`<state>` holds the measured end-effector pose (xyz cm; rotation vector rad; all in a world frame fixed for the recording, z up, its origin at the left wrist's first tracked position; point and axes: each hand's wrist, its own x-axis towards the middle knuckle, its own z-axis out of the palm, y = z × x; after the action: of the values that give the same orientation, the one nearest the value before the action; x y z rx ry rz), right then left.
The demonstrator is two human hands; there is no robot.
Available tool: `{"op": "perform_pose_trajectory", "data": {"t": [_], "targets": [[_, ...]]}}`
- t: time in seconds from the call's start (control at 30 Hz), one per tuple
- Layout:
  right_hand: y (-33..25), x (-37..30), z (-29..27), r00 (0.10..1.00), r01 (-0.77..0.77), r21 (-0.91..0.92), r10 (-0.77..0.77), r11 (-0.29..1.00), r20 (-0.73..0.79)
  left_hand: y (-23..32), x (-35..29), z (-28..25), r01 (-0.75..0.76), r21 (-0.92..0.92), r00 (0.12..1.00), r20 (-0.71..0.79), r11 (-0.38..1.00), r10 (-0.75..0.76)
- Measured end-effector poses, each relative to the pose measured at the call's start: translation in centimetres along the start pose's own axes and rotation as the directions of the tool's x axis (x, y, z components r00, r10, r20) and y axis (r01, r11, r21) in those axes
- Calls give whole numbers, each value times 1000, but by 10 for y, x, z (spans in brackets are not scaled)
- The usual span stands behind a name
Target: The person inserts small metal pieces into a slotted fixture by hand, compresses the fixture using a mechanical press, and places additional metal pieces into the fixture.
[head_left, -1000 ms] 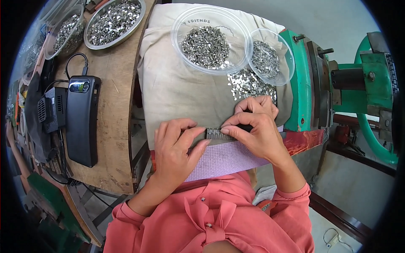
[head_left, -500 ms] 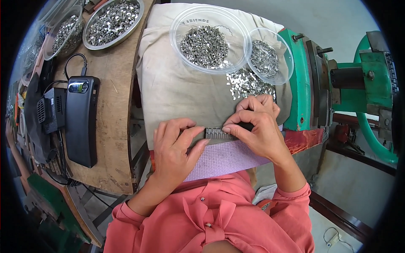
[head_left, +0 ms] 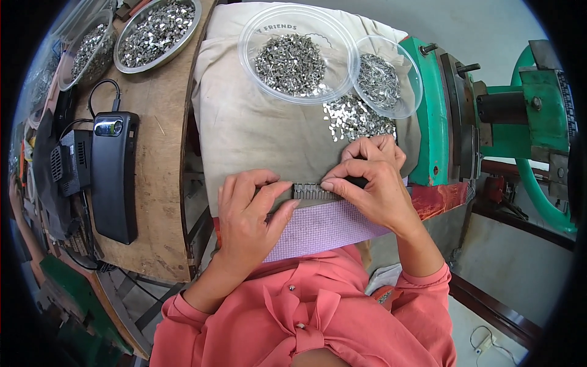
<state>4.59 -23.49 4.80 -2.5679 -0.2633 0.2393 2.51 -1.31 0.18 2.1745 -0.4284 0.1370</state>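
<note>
A short dark metal strip with a row of narrow slots lies level just beyond the near edge of the cloth. Its left end sits between the thumb and forefinger of my left hand, whose other fingers curl loosely. Over the strip's right end, the thumb and forefinger of my right hand pinch together. A dark piece shows within that hand, partly covered by the fingers. Whatever sits at the right fingertips is too small to make out. Beyond my right hand, small shiny metal pieces lie in a loose pile.
Behind the pile stand a clear round tub of metal pieces and a smaller tilted clear tub of thin pins. A green machine borders the right. Leftward, a wooden table bears a black device and a metal bowl.
The whole view has shifted slightly, moving the tubs and table a little leftward. Both hands keep nearly the same places at the slotted strip.
</note>
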Motion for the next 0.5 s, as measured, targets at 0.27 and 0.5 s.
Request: {"op": "perform_pose_trajectory", "data": {"t": [0.27,0.5], "targets": [[0,-2,-3,1000,-10,-40,10,999,-16,0,-1,0,7,-9,1000,-1,1000,-7],[4,-4,-3,999,-4,-38,3,999,-34,0,0,1,12,-10,1000,-7,1000,-12]]}}
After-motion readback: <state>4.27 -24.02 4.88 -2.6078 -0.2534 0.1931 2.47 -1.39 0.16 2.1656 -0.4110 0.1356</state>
